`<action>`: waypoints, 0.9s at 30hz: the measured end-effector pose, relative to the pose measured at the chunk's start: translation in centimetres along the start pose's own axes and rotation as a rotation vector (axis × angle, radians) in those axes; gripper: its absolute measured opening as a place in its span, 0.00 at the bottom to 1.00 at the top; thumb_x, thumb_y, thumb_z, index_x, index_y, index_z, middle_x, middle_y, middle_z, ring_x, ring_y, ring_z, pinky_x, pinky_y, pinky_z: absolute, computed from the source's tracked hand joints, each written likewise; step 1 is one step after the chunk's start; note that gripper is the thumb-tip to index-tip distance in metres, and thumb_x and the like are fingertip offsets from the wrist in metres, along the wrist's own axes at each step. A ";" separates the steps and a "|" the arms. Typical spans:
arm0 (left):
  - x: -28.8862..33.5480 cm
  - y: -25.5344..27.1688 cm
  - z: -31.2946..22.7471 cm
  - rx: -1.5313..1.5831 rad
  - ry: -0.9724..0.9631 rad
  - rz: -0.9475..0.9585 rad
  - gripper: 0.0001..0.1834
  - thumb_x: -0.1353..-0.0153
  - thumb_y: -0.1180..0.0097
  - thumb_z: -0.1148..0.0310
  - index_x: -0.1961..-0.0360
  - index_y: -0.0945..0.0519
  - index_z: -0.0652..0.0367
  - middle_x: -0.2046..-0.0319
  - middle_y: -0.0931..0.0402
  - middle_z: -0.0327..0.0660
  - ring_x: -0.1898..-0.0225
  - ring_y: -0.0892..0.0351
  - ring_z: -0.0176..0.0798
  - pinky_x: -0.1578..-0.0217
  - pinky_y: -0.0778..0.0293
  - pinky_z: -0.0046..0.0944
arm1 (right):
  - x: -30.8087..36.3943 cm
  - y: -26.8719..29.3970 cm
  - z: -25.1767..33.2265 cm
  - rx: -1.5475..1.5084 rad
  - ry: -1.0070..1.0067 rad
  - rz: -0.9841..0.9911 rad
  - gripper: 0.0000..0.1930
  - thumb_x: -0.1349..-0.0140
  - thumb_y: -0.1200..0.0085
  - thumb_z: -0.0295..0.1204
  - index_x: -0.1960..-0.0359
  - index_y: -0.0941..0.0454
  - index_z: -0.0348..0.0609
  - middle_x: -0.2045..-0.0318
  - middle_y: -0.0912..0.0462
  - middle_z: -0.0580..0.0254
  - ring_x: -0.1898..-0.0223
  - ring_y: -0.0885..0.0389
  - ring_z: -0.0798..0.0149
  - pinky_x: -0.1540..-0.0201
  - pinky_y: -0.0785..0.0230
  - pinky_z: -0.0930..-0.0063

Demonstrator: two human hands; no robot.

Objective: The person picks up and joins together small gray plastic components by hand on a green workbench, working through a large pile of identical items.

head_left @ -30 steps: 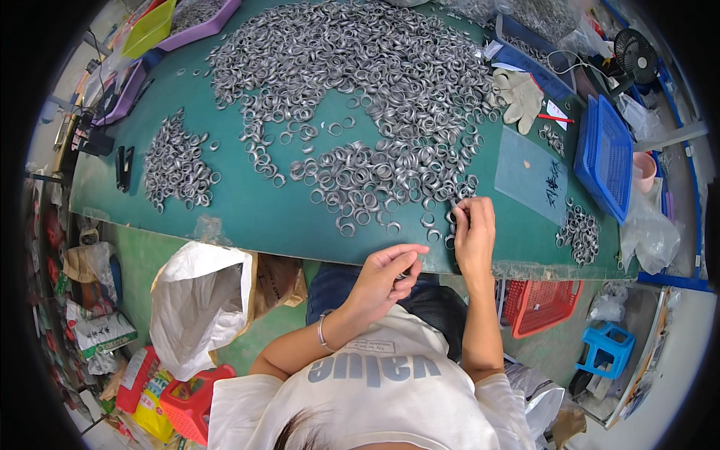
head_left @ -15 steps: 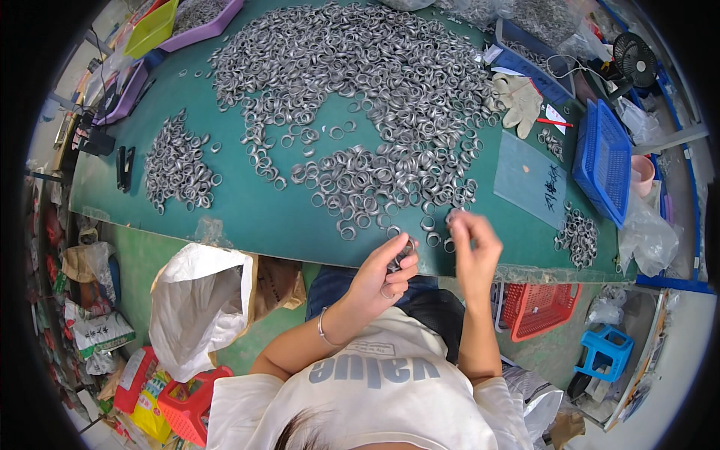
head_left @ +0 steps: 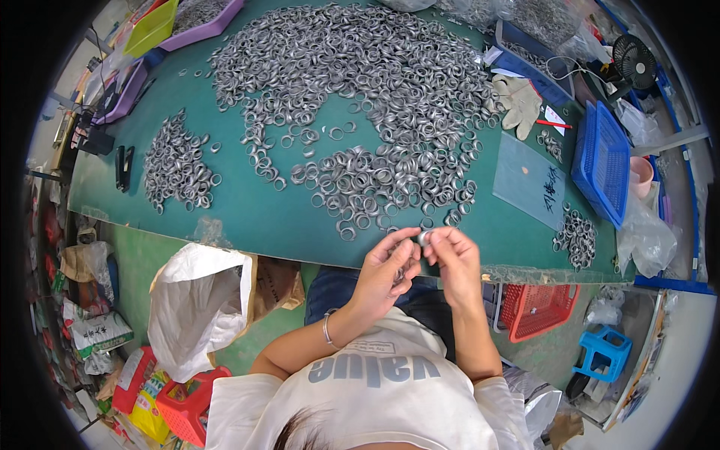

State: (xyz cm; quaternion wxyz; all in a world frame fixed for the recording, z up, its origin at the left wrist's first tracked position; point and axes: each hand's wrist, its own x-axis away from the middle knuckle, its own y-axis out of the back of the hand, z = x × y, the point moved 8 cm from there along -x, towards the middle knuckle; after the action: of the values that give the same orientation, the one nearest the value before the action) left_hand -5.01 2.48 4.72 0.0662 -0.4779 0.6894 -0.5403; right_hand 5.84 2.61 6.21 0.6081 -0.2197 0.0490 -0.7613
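Note:
Close to the table's near edge, my right hand [head_left: 457,262] pinches a grey metal ring [head_left: 424,238] between thumb and fingers. My left hand [head_left: 379,274] is curled beside it, its fingertips near that ring. More metal rings show partly between the left fingers; the rest of what that palm holds is hidden. Just beyond my hands lies a spread of loose rings [head_left: 375,180], joined to a large heap of rings [head_left: 352,60] farther back. A smaller ring pile [head_left: 180,165] lies at the left, and another small pile [head_left: 577,240] at the right.
The green table [head_left: 247,210] carries a white glove [head_left: 517,103], a translucent sheet [head_left: 529,180], a red pen [head_left: 553,123] and blue baskets [head_left: 602,161] at the right. A black fan [head_left: 634,60] stands behind them. An open white sack [head_left: 199,307] stands below the front edge at left.
My right hand has moved left from the loose rings to my left hand, with a ring in its fingertips. The left hand stays nearly in place, its index finger and thumb now extended toward that ring.

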 end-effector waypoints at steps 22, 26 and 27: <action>-0.5 0.5 -0.1 0.263 0.073 -0.028 0.11 0.41 0.57 0.75 0.58 0.29 0.66 0.63 0.32 0.44 0.71 0.35 0.31 0.90 0.42 0.21 | -1.3 1.3 5.9 0.777 0.528 -0.338 0.03 0.50 0.44 0.21 0.76 0.26 0.39 0.79 0.24 0.64 0.80 0.31 0.70 0.76 0.41 0.77; -0.7 1.1 -0.2 -0.029 -0.041 -0.085 0.12 0.34 0.57 0.63 0.61 0.29 0.62 0.68 0.33 0.39 0.77 0.39 0.25 0.91 0.46 0.19 | -0.3 0.8 0.7 0.128 0.226 -0.130 0.04 0.43 0.46 0.23 0.72 0.28 0.37 0.78 0.23 0.69 0.79 0.33 0.83 0.78 0.41 0.86; -0.5 0.7 -0.2 -0.089 -0.070 -0.121 0.13 0.34 0.57 0.61 0.61 0.29 0.60 0.70 0.33 0.35 0.80 0.41 0.22 0.91 0.48 0.17 | 0.1 0.2 0.3 0.058 0.192 -0.115 0.04 0.43 0.47 0.23 0.72 0.28 0.37 0.78 0.23 0.68 0.79 0.33 0.83 0.78 0.41 0.87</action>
State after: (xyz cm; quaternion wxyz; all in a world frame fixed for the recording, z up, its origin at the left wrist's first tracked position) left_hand -5.27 2.91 4.05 0.0363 -0.5397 0.6800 -0.4950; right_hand 6.08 2.53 6.41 0.5618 -0.1305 0.0726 -0.8137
